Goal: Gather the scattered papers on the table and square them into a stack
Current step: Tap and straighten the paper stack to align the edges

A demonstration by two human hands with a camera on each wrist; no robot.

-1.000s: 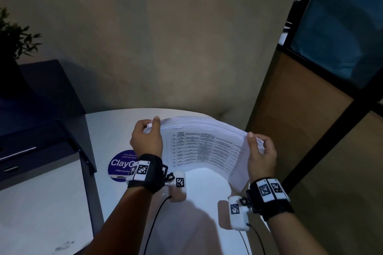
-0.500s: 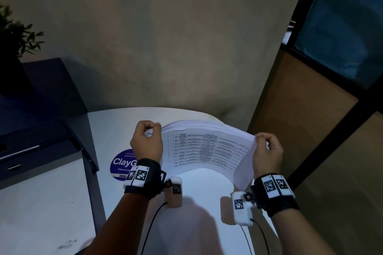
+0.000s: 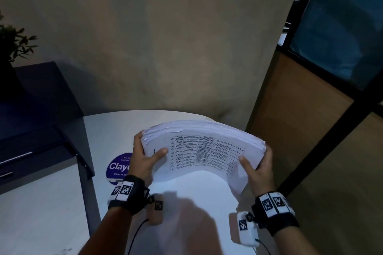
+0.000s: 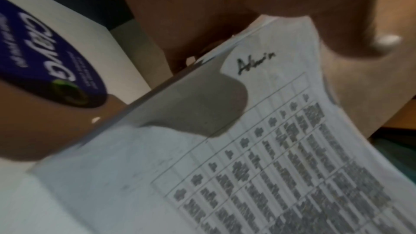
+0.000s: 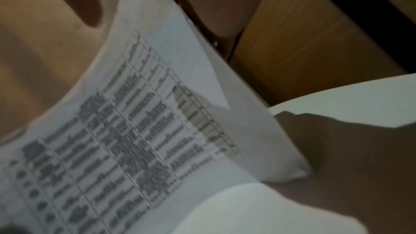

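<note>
Papers: The stack of papers [image 3: 204,151] is up in the air over the white table [image 3: 116,130]. It is held at its two short ends and bends up in the middle like a bridge. The page on top has a printed grid on it.
Edges: At the left end some pages stick out past the others, so the stack is not neat yet.
What could go wrong: I think pages could slide out and fall. The stack is thick and bent, and only its ends are held.
Another worry: If both hands push in harder, the bend could get bigger and crease the pages.
Where it could fall: The right end looks close to the edge of the table, so a loose page might land on the floor.
Left hand: The left hand [image 3: 145,161] pinches the left end. Its thumb lies flat on the top page. Its fingers wrap round the end and go under it.
Right hand: The right hand [image 3: 259,168] pinches the right end the same way, thumb on top and fingers underneath.
Nearby: A round purple sticker [image 3: 119,166] is on the table, just beside the left hand.
</note>
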